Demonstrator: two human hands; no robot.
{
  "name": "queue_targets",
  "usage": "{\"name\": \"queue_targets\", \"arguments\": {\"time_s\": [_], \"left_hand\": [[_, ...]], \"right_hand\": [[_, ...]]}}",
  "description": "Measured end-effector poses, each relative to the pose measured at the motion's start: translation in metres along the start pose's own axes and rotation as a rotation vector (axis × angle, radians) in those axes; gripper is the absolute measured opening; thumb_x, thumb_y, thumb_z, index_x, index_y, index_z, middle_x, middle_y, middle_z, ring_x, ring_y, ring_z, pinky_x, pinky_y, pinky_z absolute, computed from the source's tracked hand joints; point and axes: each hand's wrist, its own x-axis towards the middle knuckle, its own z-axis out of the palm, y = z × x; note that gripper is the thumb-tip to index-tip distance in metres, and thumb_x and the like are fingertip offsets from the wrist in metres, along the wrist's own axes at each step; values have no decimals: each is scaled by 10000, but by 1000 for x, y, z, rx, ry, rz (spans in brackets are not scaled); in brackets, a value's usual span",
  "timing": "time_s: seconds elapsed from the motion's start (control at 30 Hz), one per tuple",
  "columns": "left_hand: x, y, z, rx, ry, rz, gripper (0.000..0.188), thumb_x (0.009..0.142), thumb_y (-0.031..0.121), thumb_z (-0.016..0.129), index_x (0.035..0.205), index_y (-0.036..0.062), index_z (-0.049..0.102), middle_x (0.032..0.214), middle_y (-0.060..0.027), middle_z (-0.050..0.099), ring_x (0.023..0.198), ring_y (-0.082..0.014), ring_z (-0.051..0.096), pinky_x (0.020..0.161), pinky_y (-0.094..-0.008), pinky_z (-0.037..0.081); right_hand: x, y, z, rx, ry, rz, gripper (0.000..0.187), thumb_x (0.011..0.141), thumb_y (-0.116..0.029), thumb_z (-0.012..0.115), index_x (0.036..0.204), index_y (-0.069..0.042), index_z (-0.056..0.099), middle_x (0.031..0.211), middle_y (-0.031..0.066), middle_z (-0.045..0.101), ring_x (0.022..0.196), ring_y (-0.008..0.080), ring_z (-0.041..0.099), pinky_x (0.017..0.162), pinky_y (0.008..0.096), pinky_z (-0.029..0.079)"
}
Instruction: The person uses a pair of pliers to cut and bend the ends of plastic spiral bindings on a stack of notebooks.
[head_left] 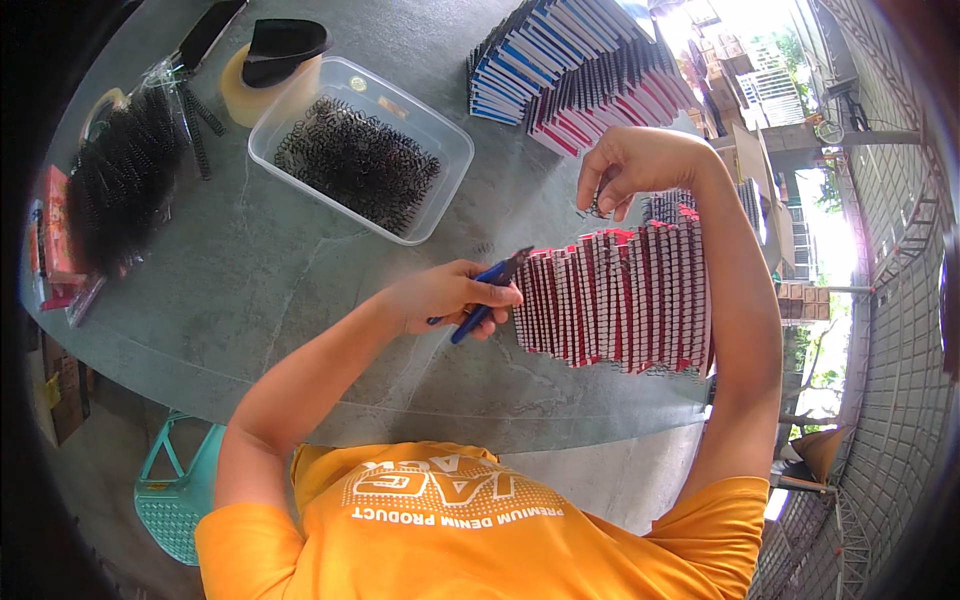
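Observation:
My left hand [455, 300] is closed round a pair of blue-handled wire cutters [472, 322], whose dark jaws point up and to the right. Just right of them stands a long row of spiral-bound notebooks [610, 305] with red and white edges, packed together with their bindings upward. Above the far side of that row, my right hand [645, 165] is bent down with thumb and fingers pinching a short black plastic coil [601, 196]. Its fingers partly cover the coil. My right forearm passes along the right end of the row.
A clear plastic box [328, 203] filled with black coil pieces stands left of centre. Behind it lie a tape roll [240, 92] and a black curved piece [283, 50]. Bundled black coils [125, 180] lie far left; more notebooks [570, 70] stand at the back. A green stool [175, 500] is below.

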Motion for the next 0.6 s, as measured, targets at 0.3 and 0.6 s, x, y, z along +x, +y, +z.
{"name": "queue_targets", "arguments": {"time_s": [0.3,0.6], "left_hand": [[-28,-46,4,1536,683,260,436,731,306,669,1028,8,554,942,-125,553,917,-286,525,797,-401,423],[18,-28,-7,1710,835,713,339,751,153,589,1048,-3,548,1084,-186,481,1017,-328,473,876,-417,417]], "right_hand": [[-8,-12,-5,-51,235,-91,224,701,14,616,921,27,659,811,86,651,686,126,629,659,253,528],[-29,-30,-17,-76,333,-206,168,733,8,617,897,16,653,795,65,636,672,113,615,647,245,516]]}}
